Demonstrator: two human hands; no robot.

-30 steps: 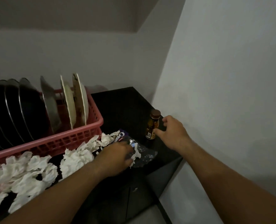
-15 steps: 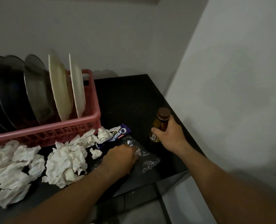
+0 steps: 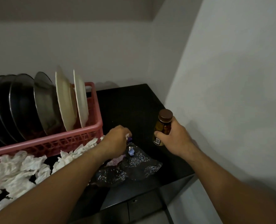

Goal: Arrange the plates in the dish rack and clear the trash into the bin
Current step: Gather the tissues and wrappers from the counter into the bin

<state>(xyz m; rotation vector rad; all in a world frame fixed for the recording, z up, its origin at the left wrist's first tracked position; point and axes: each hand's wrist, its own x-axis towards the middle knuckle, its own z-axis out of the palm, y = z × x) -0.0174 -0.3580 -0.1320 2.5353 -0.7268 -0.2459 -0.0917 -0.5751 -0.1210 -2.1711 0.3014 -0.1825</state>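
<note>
Pink plastic dish rack (image 3: 53, 143) sits left of ctr on the black table (image 3: 129, 107). It holds plates on edge, tops tipped toward the left. Several dark plates (image 3: 12, 107) fill the far-left end, then a steel plate (image 3: 45, 102), then two cream plates (image 3: 64, 101) nearest the rack's right end.

Crumpled white tissues (image 3: 20, 167) are heaped on the table just in front of the rack, lower left of frame, w/ dark gaps of table btwn them.

At ctr, the left hand (image 3: 116, 139) is palm down by the rack's right front corner. Its fingers are curled in, grasping a purple-blue wrapper (image 3: 129, 139) w/ a white tissue scrap; most of the grip is hidden under the hand. A clear crinkled plastic bag (image 3: 134, 165) lies flat just below that hand, partly under the wrist.

Right of ctr, the right hand (image 3: 174, 139) has its fingers wrapped round an amber bottle (image 3: 164, 125) w/ a brown cap, roughly upright near the table's right edge by the wall. Can't tell if its base touches the table.
</note>
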